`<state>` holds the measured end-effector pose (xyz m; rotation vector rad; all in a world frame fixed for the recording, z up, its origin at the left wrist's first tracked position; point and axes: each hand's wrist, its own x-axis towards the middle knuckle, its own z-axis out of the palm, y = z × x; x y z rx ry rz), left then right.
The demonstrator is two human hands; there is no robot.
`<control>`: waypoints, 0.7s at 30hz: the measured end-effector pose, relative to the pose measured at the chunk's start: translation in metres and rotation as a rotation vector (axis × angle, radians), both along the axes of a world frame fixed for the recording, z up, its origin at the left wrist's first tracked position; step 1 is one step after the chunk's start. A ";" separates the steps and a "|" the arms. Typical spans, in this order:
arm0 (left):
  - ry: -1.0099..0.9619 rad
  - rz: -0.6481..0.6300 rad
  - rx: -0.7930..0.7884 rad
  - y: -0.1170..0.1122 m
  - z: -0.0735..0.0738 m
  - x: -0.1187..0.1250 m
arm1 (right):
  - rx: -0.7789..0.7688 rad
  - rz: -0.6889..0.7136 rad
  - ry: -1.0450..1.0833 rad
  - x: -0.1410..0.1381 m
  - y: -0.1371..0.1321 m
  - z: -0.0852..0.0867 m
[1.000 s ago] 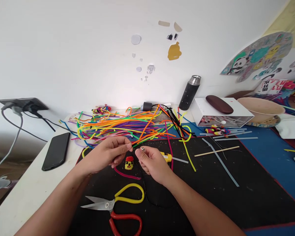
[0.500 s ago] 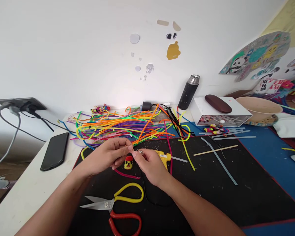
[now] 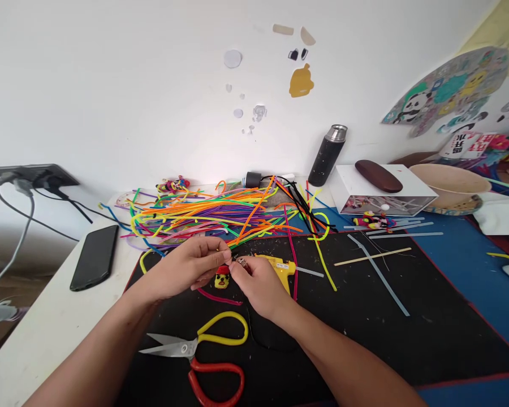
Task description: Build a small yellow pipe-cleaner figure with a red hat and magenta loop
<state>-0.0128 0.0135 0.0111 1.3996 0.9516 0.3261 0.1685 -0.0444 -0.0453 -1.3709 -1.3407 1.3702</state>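
Right hand (image 3: 261,288), gripping a mostly hidden metallic object (image 3: 242,263), has moved to the pinching left hand (image 3: 189,264).

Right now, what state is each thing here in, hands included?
Left hand: pinching; contents unclear
Right hand: curled around a small metal-tipped object
Scissors: open
Smartphone: lying flat, dark
Yellow glue gun: loaded with a glue stick
Black thermos: standing upright
Glasses case: closed
White drawer box: looks shut
Black socket panel: plugs inserted

The right hand (image 3: 261,285) has shifted its metal-topped lighter (image 3: 243,263) toward the left hand (image 3: 197,263); their fingertips now appear to meet near the red-topped yellow craft head (image 3: 221,281). Right of that head, more of the yellow glue gun (image 3: 285,270) shows.
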 end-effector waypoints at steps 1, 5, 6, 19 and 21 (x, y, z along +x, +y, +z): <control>-0.002 0.001 -0.010 0.000 0.000 0.000 | -0.001 0.003 0.004 0.000 0.000 0.000; -0.005 -0.003 -0.036 0.001 0.000 0.002 | -0.007 0.003 0.023 0.000 0.000 -0.001; -0.004 -0.003 -0.036 0.000 0.000 0.002 | -0.014 -0.002 0.027 -0.001 0.000 -0.002; 0.031 -0.014 -0.020 0.000 0.000 0.002 | -0.035 -0.006 0.034 0.000 0.003 -0.004; 0.041 -0.022 -0.012 0.000 0.000 0.002 | -0.049 -0.018 0.058 0.000 0.003 -0.005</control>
